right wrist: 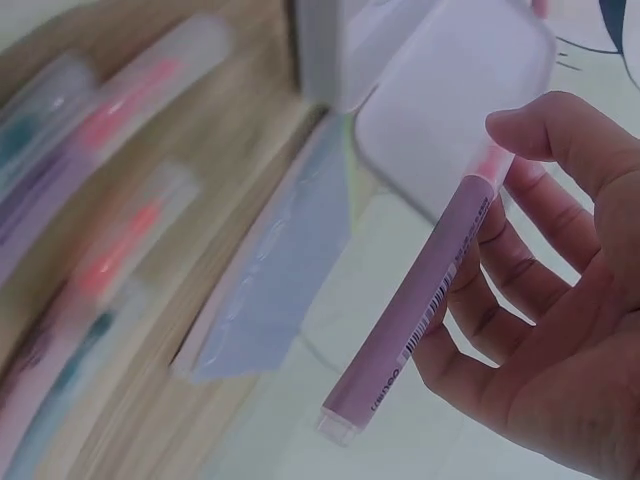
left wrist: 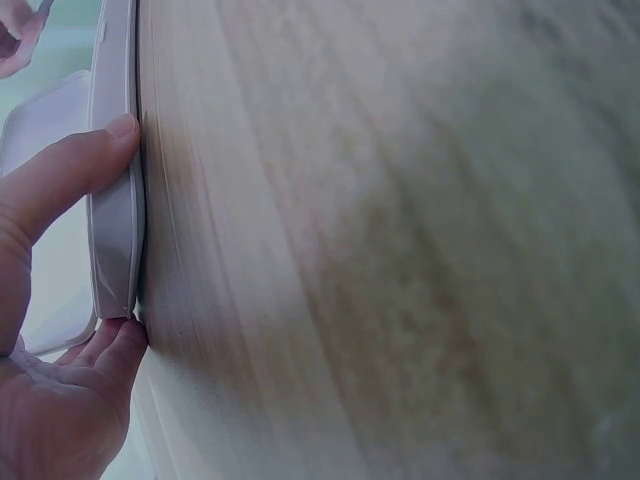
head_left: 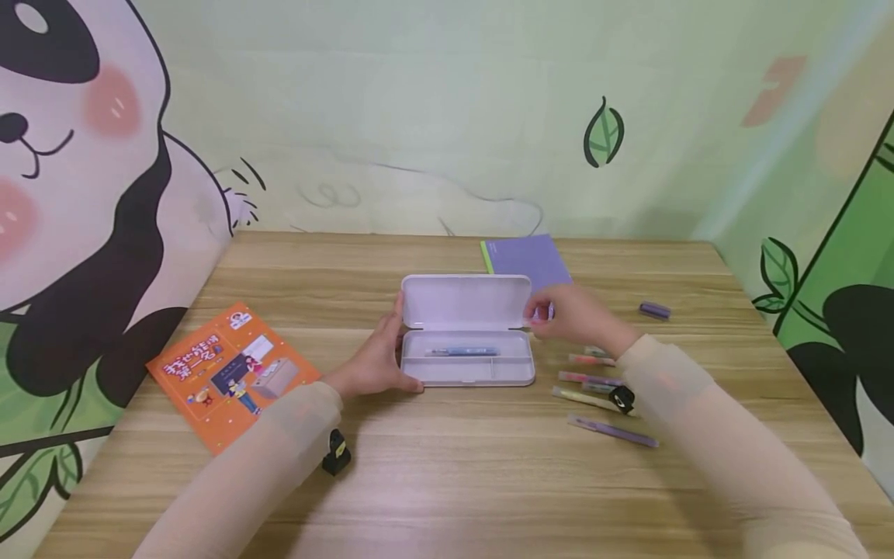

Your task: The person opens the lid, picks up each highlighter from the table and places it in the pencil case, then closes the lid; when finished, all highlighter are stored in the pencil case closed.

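Note:
A white pencil case (head_left: 466, 303) stands with its lid raised at the middle of the table. Inside its back compartment lies a blue pen (head_left: 466, 352). My left hand (head_left: 377, 361) grips the case's left end; in the left wrist view the thumb (left wrist: 95, 158) presses the front wall while the fingers reach round the end. Beside the case's right end, my right hand (head_left: 576, 314) pinches a highlighter (right wrist: 410, 310) between thumb and fingers. This highlighter has a purple barrel with a pink upper end and printed lettering. It is held in the air, partly hidden by the hand in the head view.
Several highlighters lie right of the case, including a yellow one (head_left: 583, 398) and a purple one (head_left: 613, 430). A short purple cylinder (head_left: 654, 310) sits farther back. Behind the case is a purple notebook (head_left: 527, 260). An orange booklet (head_left: 233, 373) lies at left.

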`<state>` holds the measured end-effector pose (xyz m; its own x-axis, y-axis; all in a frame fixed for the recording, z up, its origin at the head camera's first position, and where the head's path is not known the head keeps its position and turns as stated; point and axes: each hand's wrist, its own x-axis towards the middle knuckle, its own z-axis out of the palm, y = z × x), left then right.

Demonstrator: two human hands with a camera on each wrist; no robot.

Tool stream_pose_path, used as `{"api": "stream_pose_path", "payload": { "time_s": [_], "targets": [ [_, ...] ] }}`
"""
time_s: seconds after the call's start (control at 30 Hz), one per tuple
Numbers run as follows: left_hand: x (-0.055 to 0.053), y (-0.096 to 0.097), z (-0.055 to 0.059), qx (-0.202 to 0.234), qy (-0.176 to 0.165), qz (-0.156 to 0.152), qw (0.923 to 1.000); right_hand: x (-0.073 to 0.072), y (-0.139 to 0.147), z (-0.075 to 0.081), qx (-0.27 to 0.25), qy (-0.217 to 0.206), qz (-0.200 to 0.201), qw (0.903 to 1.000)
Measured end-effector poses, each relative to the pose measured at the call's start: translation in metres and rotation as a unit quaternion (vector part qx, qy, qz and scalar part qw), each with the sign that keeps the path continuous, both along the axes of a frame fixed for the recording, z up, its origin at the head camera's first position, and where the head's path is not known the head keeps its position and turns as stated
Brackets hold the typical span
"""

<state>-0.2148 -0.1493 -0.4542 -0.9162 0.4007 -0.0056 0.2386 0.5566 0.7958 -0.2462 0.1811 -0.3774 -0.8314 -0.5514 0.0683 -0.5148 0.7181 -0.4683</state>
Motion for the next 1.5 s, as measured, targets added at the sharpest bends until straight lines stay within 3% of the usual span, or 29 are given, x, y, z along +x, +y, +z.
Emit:
{"api": "stream_pose_path", "payload": {
  "time_s": [0.27,0.6,0.83,1.0,1.1,1.13,1.5],
  "targets": [
    [0.001,0.0,0.001,0.0,-0.004,0.001,1.0,-0.003,-0.034,0.007,-0.009,0.025,0.022,0.9994],
    [0.0,0.0,0.0,0.003,-0.004,-0.001,1.0,-0.006,-0.084,0.018,0.005,0.0,0.026,0.9997],
    [-0.001,-0.002,-0.001,0.018,0.005,-0.012,0.9998,-0.012,-0.108,0.003,0.014,-0.007,0.047,0.9988],
    [0.003,-0.002,0.004,0.026,0.005,-0.018,0.9995,-0.013,-0.119,-0.01,0.026,-0.016,0.038,0.9988],
    [0.002,-0.002,0.004,0.026,0.002,-0.018,0.9995,-0.014,-0.124,-0.015,0.031,-0.021,0.038,0.9986],
    [-0.001,-0.003,-0.001,0.025,0.004,-0.017,0.9995,-0.014,-0.125,-0.017,0.033,-0.022,0.038,0.9985],
    [0.0,-0.002,-0.001,0.031,0.005,-0.019,0.9993,-0.015,-0.13,-0.029,0.024,-0.027,0.05,0.9981]
  ]
}}
